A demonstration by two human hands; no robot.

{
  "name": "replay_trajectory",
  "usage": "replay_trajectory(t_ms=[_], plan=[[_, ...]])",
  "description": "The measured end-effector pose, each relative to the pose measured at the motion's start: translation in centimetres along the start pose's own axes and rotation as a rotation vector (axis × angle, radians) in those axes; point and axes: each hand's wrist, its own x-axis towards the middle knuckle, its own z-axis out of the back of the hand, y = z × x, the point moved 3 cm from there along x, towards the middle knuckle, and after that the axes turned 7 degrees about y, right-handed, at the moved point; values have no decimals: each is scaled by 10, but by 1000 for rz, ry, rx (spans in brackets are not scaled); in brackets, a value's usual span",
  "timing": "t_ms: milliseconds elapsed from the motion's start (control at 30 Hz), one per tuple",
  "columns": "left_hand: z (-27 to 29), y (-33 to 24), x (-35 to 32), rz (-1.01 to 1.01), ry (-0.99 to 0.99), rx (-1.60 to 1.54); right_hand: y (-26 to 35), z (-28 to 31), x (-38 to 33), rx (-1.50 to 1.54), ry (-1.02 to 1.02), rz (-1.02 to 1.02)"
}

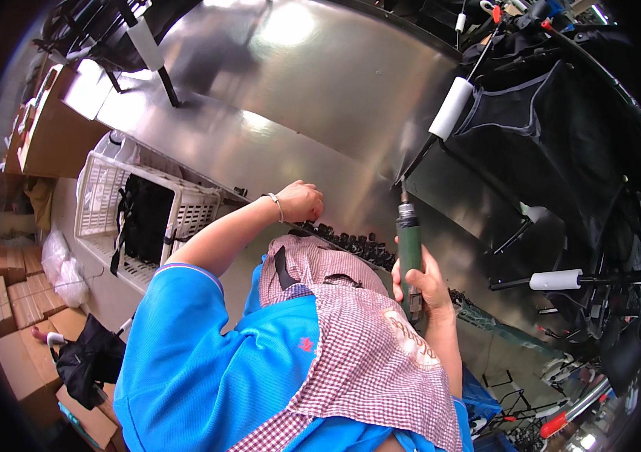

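Gripping green driver in right hand, left hand curled over, hold unclear.

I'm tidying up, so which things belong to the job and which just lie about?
Seemingly in use:
green power driver, in the right hand
small black parts, near the left hand

Likely lying about:
white plastic crate
cardboard boxes
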Motion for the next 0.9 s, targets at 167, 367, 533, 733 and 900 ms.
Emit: replay_trajectory(t_ms=[167,367,533,733,900], plan=[[39,-4,32,170,-10,-1259,-12,-14,9,-311,-36,-69],[82,-50,52,-181,-40,-1894,-21,-24,6,-401,-112,48],[85,-70,67,-192,63,-1911,-26,-23,-11,-343,-161,80],[93,-108,93,-251,155,-1844,-27,-12,-41,-310,-196,147],[83,-122,126,-225,107,-1714,-14,-1,-76,-236,-169,275]])
